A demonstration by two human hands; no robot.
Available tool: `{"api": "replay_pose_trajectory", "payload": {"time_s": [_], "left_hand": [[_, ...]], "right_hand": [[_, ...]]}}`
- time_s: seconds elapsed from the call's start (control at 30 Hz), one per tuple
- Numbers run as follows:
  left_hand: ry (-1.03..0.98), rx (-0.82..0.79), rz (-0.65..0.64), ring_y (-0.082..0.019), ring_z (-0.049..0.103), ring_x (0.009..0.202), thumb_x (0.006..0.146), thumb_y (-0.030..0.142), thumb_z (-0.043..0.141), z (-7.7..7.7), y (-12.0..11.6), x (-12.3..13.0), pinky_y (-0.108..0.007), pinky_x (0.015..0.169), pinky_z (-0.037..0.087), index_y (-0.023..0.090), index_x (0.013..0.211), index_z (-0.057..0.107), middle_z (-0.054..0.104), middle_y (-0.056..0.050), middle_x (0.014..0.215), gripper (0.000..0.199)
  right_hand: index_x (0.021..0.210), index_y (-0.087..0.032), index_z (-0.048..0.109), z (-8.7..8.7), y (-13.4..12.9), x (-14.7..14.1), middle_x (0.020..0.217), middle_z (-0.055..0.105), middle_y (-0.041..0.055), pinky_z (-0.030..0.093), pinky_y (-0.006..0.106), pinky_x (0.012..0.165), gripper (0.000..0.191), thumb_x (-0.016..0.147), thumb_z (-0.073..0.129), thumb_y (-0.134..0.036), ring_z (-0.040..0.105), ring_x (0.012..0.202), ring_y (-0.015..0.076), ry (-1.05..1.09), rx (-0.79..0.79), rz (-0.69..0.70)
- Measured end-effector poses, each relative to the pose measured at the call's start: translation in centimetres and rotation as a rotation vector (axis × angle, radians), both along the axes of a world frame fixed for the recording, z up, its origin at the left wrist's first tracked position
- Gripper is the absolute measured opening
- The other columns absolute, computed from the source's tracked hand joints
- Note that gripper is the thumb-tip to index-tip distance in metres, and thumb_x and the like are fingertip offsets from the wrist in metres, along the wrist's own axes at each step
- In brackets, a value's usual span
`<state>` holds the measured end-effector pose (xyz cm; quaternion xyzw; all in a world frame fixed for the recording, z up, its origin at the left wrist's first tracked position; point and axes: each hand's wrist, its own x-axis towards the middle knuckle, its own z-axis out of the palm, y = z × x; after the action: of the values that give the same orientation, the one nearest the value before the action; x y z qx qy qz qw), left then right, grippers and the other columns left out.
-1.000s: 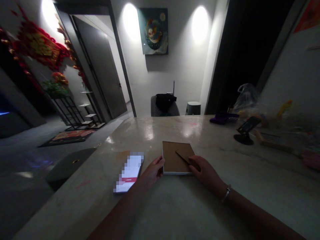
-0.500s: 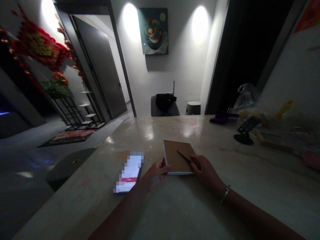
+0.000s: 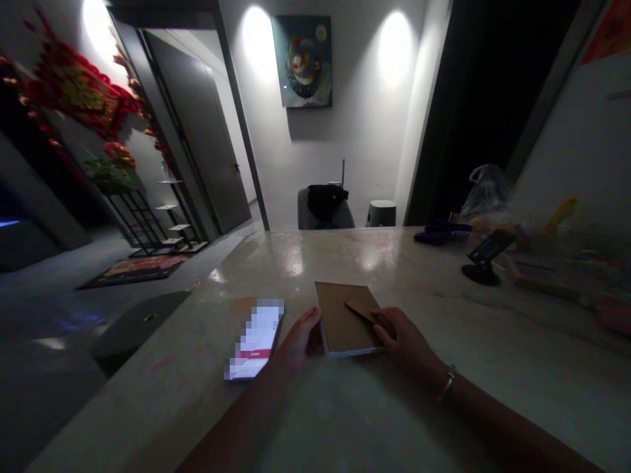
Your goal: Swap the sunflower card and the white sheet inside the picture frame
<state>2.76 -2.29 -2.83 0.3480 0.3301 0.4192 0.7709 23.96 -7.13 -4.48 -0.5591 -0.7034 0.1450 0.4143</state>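
A photo frame (image 3: 340,328) shows its brown backing board, with a narrow white edge, above the pale table (image 3: 335,414). From its back a brown stand leg (image 3: 358,307) sticks out at a slant. My right hand (image 3: 401,335) is closed with thumb and fingers on this leg, at the frame's right side. Closed at the frame's left edge, my left hand (image 3: 302,338) grips its side; some fingers are hidden. A lit phone (image 3: 259,338), its screen blurred out, lies left of my left hand.
At the right stand a black phone stand (image 3: 486,259), a purple item (image 3: 441,232), a clear plastic bag (image 3: 486,190) and a wooden frame-like object (image 3: 537,276). Beyond the far edge is a chair (image 3: 305,210) with black cloth. A dark stool (image 3: 142,322) sits at the left.
The photo frame has shifted slightly left and its near edge has come closer to me. My left thumb has moved off the backing board to the frame's left edge.
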Motion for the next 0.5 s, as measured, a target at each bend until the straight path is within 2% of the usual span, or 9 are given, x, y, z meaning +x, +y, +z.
{"api": "replay_pose_trajectory", "payload": {"time_s": [0.13, 0.2, 0.27, 0.5], "left_hand": [[0.016, -0.033, 0.276, -0.022, 0.063, 0.084, 0.075, 0.023, 0.054, -0.3, 1.4, -0.4, -0.034, 0.074, 0.049, 0.014, 0.088, 0.062, 0.068, -0.009, 0.086, 0.017], [0.048, -0.053, 0.375, -0.021, 0.063, 0.082, 0.075, 0.020, 0.053, -0.4, 1.9, -0.7, -0.033, 0.073, 0.049, 0.015, 0.082, 0.062, 0.068, -0.007, 0.083, 0.012], [0.069, -0.060, 0.414, -0.020, 0.064, 0.080, 0.075, 0.019, 0.054, -0.4, 2.1, -0.8, -0.032, 0.072, 0.050, 0.016, 0.080, 0.062, 0.069, -0.006, 0.081, 0.010], [0.059, -0.044, 0.422, -0.019, 0.064, 0.077, 0.070, 0.019, 0.061, -0.2, 1.9, -0.6, -0.031, 0.071, 0.050, 0.018, 0.080, 0.061, 0.068, -0.003, 0.077, 0.010]], "right_hand": [[0.101, -0.021, 0.052, 0.6, -0.6, -0.3, 0.100, 0.052, 0.0071, 0.042, 0.036, 0.084, 0.025, 0.077, 0.050, -0.022, 0.051, 0.092, 0.0192, -0.047, -0.072, 0.098], [0.101, -0.021, 0.051, 0.6, -0.7, -0.3, 0.101, 0.051, 0.0069, 0.041, 0.036, 0.084, 0.026, 0.076, 0.051, -0.022, 0.050, 0.093, 0.0189, -0.059, -0.080, 0.136], [0.101, -0.021, 0.051, 0.5, -0.7, -0.4, 0.102, 0.050, 0.0067, 0.041, 0.035, 0.085, 0.026, 0.075, 0.052, -0.022, 0.049, 0.094, 0.0187, -0.069, -0.078, 0.152], [0.105, -0.021, 0.050, 0.4, -0.9, -0.6, 0.101, 0.051, 0.0078, 0.040, 0.036, 0.084, 0.031, 0.075, 0.055, -0.028, 0.049, 0.094, 0.0203, -0.116, -0.076, 0.102]]}}
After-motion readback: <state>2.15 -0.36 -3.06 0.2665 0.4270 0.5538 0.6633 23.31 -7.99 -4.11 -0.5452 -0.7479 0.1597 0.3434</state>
